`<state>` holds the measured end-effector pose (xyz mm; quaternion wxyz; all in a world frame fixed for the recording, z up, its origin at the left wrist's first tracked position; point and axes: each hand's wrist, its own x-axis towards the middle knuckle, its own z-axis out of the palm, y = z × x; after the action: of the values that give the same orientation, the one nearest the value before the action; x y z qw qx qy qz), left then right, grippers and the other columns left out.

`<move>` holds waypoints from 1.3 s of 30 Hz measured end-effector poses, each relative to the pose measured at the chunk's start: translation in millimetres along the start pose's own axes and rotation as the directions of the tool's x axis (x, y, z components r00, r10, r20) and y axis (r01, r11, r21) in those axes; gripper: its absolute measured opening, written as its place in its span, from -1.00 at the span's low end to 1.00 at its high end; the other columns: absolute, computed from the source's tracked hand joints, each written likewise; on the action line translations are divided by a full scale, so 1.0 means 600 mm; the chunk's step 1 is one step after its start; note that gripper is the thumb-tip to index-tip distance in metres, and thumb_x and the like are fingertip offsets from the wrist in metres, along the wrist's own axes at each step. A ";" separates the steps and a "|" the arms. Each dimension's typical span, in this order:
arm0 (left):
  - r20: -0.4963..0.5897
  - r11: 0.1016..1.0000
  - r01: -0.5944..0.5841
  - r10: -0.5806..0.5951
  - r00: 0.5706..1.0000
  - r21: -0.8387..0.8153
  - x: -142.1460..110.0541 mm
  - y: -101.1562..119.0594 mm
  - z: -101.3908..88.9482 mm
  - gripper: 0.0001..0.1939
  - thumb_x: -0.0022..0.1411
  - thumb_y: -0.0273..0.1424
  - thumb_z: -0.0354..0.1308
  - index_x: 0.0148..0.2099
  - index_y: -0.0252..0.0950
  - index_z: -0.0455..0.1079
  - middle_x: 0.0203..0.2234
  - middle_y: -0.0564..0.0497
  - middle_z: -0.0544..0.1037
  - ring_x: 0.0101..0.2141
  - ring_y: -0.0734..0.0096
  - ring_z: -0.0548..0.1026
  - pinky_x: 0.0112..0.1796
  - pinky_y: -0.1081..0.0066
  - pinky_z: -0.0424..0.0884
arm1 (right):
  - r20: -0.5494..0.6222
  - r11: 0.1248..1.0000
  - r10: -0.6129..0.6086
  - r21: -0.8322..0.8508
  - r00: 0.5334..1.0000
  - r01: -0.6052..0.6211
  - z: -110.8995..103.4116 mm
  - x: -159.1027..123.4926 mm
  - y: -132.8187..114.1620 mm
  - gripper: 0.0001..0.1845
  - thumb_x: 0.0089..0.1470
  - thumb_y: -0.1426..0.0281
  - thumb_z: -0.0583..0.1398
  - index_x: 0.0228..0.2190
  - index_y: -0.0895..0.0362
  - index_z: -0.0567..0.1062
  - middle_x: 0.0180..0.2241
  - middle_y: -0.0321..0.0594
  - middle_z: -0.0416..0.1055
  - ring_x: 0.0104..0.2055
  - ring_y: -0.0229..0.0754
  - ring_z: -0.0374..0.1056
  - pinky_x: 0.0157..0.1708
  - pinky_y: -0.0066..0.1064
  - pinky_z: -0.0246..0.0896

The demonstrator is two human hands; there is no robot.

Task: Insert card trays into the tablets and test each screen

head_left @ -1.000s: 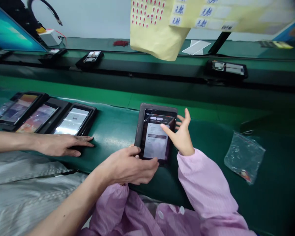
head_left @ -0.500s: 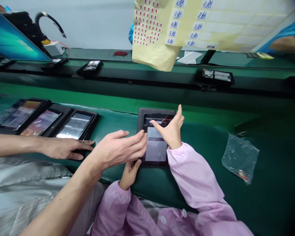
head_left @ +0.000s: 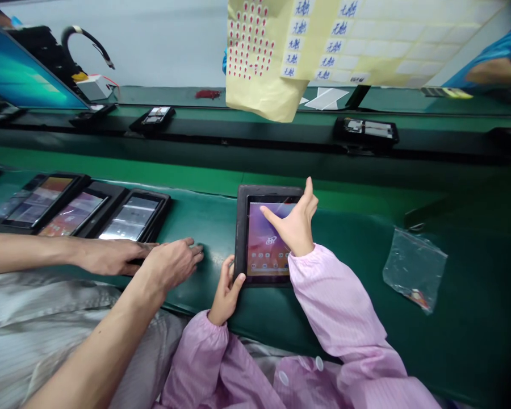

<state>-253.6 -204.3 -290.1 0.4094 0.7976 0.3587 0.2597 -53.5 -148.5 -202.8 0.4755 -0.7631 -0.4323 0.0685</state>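
Note:
A dark-framed tablet lies on the green mat, its screen lit with a purple home page and a row of icons. My left hand, in a pink sleeve, grips the tablet's lower left corner with the thumb on the bezel. Over the upper part of the screen my right hand has its index finger stretched onto the glass and its thumb raised; it holds nothing.
A co-worker's two bare hands rest flat on the mat to the left, by three lit tablets in black trays. A clear plastic bag lies to the right. More devices sit on the conveyor behind, under a hanging yellow sheet.
The co-worker's hand has left the tablet and moved left onto the mat. The screen went from a grey dialog to the purple home page. My left hand now shows at the corner.

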 end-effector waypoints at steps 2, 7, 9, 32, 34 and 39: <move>-0.114 0.992 0.106 -0.113 0.987 -0.068 -0.003 -0.015 -0.002 -0.53 0.30 -0.28 -0.17 0.22 -0.19 0.21 0.00 -0.20 0.48 0.02 0.19 0.49 -0.08 0.19 0.43 | -0.001 1.000 0.002 -0.012 1.000 -0.002 0.000 0.001 0.000 0.26 -0.18 0.11 0.36 0.31 0.14 -0.24 0.13 0.11 0.00 0.25 0.17 -0.05 0.24 0.10 -0.13; -0.190 0.944 0.186 -0.242 0.952 -0.274 -0.011 -0.035 0.004 -0.44 0.30 -0.23 -0.06 0.31 -0.15 0.06 0.12 -0.19 0.41 0.13 0.14 0.42 0.04 0.16 0.38 | -0.005 1.000 -0.008 -0.021 1.000 0.008 0.002 0.002 0.003 0.24 -0.17 0.09 0.35 0.31 0.12 -0.24 0.13 0.11 0.01 0.25 0.20 -0.06 0.22 0.14 -0.13; -0.202 0.916 0.208 -0.289 0.936 -0.344 -0.013 -0.036 0.010 -0.41 0.29 -0.19 -0.02 0.33 -0.13 0.05 0.14 -0.15 0.40 0.15 0.12 0.39 0.10 0.15 0.35 | -0.008 1.000 -0.012 -0.023 1.000 0.012 0.002 0.003 0.004 0.23 -0.17 0.08 0.34 0.31 0.09 -0.26 0.13 0.09 0.01 0.25 0.20 -0.06 0.21 0.17 -0.12; -0.058 0.703 0.271 -0.405 0.912 -0.658 0.007 -0.010 0.035 -0.18 0.19 -0.03 0.16 0.34 -0.24 -0.06 0.24 -0.19 0.30 0.26 0.16 0.26 0.27 0.19 0.15 | 0.434 0.831 0.022 0.492 0.901 -0.257 -0.074 -0.118 0.200 -0.09 0.09 0.00 0.17 0.31 -0.01 -0.09 0.27 0.04 0.09 0.16 -0.04 0.26 0.19 -0.07 0.17; -0.058 0.704 0.268 -0.402 0.914 -0.657 0.008 -0.011 0.035 -0.19 0.19 -0.05 0.16 0.34 -0.23 -0.06 0.24 -0.18 0.30 0.26 0.16 0.26 0.27 0.18 0.15 | 0.493 0.824 -0.045 0.510 0.869 -0.247 -0.070 -0.143 0.206 -0.08 0.12 0.06 0.18 0.33 -0.03 -0.16 0.34 -0.03 -0.05 0.29 -0.05 0.11 0.26 -0.10 0.09; -0.046 0.710 0.253 -0.374 0.926 -0.658 0.006 -0.011 0.040 -0.23 0.23 -0.11 0.15 0.36 -0.22 -0.07 0.31 -0.16 0.19 0.31 0.17 0.16 0.31 0.17 0.07 | 0.438 0.885 -0.157 0.460 0.885 -0.071 -0.074 -0.165 0.200 -0.05 0.16 0.13 0.16 0.34 -0.06 -0.30 0.41 -0.16 -0.28 0.41 -0.06 -0.15 0.34 -0.08 -0.08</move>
<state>-237.1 -209.9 -308.1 0.6613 0.5105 0.4137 0.3619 -20.7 -270.8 -303.3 0.5282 -0.5785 -0.5213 0.3386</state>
